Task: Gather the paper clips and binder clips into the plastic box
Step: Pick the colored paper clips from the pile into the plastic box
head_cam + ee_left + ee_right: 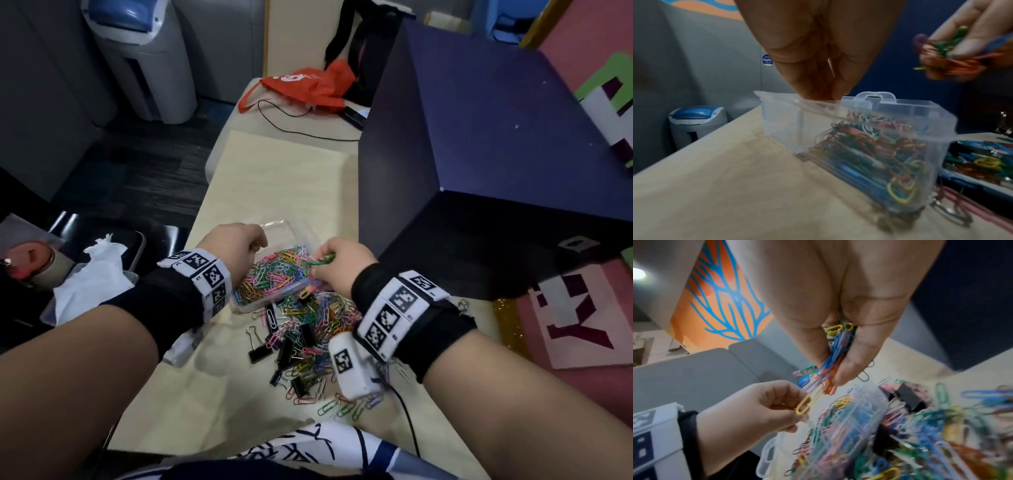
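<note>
The right hand (pixel 337 262) pinches a bunch of clips (pixel 831 368) between thumb and curled fingers, directly over the open box (pixel 274 274) at mid-frame in the head view. The bunch hangs lengthwise, points down, so the box mouth lies straight below the fingertips — my guess is that a simple release would drop it in.

The left hand (pixel 239 245) sits at the box's left rim, the nearer hand to the box. In the left wrist view its fingertips (pixel 818 92) touch the rim, fingers curled as if pinching the wall; the right wrist view shows them loosely bent beside a dangling yellow clip. Whether they truly grip the plastic I cannot tell.

The box is already well filled with coloured clips. A loose pile (pixel 308 329) of clips and black binder clips (pixel 258 353) lies just below it in the frame, touching its near wall.

All this rests on a pale table (pixel 267 178) — a dark blue partition (pixel 479 137) fills the upper right, a grey bin (pixel 144 58) stands upper left, and an orange bag (pixel 308 85) lies at the far end.
</note>
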A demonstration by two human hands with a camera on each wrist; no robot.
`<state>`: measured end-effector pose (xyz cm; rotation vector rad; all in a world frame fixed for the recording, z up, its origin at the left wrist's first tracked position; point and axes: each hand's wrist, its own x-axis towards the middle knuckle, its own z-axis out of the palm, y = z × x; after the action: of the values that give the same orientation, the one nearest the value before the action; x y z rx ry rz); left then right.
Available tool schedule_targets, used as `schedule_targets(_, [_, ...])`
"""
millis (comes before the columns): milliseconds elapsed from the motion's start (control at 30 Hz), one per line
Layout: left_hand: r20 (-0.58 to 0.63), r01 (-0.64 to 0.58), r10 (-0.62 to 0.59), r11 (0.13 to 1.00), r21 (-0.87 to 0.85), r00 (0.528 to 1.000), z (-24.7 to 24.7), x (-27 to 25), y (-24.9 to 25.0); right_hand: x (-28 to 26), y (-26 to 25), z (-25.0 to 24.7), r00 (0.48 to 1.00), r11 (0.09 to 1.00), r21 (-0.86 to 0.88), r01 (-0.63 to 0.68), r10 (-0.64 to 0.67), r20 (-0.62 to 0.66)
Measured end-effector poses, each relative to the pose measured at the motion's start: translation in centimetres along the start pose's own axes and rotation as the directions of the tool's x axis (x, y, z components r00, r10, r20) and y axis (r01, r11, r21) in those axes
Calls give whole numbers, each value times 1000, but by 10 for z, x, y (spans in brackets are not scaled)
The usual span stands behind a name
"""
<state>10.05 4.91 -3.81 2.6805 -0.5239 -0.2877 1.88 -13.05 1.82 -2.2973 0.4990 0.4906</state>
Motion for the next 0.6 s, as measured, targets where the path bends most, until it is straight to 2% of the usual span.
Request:
schedule_targets(100, [-10, 27, -27, 999, -30, 1000, 0, -1, 0, 15, -15, 15, 1000, 986, 165, 8, -6, -14])
schedule_targets(167, [0, 33, -33, 998, -45, 999, 0, -1, 1, 21, -22, 20, 998, 946, 325, -18, -1, 60])
schedule_targets(267, [20, 44, -43, 998, -50, 999, 0, 0, 1, 21, -26, 19, 984, 964, 257, -61, 15, 179])
schedule_targets(367, [38, 24, -23, 999, -25, 999, 0, 0, 4, 22, -16, 14, 988, 981, 187, -52, 23, 153])
schedule_targets(533, [113, -71, 59, 992, 106, 992, 3, -4, 15, 18, 4, 4, 989, 937, 333, -106, 65, 130])
schedule_targets(600, [125, -79, 67, 992, 96, 990, 2, -4, 16, 16, 13, 5, 995, 959, 274, -72, 50, 89])
